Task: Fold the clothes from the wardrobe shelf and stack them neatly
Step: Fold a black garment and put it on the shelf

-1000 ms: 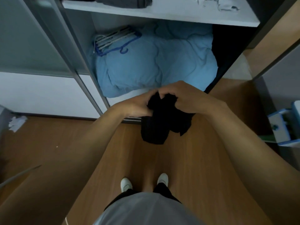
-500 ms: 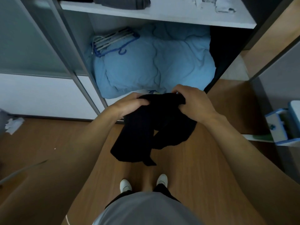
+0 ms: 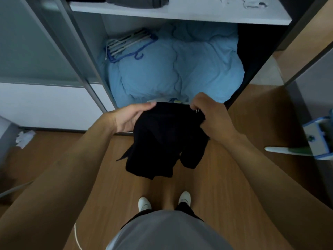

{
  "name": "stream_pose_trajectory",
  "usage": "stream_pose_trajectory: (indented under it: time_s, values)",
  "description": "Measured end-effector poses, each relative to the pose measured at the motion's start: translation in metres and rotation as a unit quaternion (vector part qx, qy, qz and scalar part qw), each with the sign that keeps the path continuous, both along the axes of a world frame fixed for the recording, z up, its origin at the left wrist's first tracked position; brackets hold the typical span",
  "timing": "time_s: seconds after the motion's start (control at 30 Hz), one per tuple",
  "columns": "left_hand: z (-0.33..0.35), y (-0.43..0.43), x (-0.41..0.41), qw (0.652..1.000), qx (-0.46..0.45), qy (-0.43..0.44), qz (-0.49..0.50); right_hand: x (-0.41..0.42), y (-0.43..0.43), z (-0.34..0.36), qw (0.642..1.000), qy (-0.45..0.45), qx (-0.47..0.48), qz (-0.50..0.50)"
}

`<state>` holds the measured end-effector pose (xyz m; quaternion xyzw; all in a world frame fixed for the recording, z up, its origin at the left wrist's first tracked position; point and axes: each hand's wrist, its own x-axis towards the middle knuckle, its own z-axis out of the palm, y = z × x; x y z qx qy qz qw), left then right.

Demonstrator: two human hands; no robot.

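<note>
A black garment (image 3: 165, 139) hangs in front of me above the wooden floor, its lower part drooping in two loose lobes. My left hand (image 3: 128, 118) holds its upper left edge, palm turned up, fingers under the cloth and thumb along the top. My right hand (image 3: 207, 114) grips the upper right corner with curled fingers. Both hands are level, just in front of the open wardrobe. On the white wardrobe shelf (image 3: 180, 14) at the top lies a folded grey garment (image 3: 137, 1), with crumpled white cloth (image 3: 248, 2) to its right.
A light blue duvet (image 3: 173, 69) fills the wardrobe's bottom, with a bundle of hangers (image 3: 128, 44) on it. The sliding door frame (image 3: 79, 56) stands left. Crumpled white paper (image 3: 24, 138) lies on the floor left; a blue-white box (image 3: 319, 138) sits at right. My white shoes (image 3: 163, 201) are below.
My hands have drawn apart, spreading the bunched black garment wider between them. More of it now hangs down.
</note>
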<state>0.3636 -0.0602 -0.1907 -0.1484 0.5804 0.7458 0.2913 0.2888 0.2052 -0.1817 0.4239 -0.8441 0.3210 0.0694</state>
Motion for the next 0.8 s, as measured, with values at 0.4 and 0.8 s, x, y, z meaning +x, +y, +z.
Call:
stream_pose_trajectory:
  time_s: [0.4, 0.8]
  values:
    - [0.028, 0.036, -0.008, 0.917, -0.302, 0.25, -0.072, -0.002, 0.015, -0.04, 0.932, -0.324, 0.161, -0.018]
    - [0.039, 0.043, -0.009, 0.893, -0.321, 0.313, -0.027, 0.014, -0.01, -0.009, 0.904, -0.417, -0.06, 0.074]
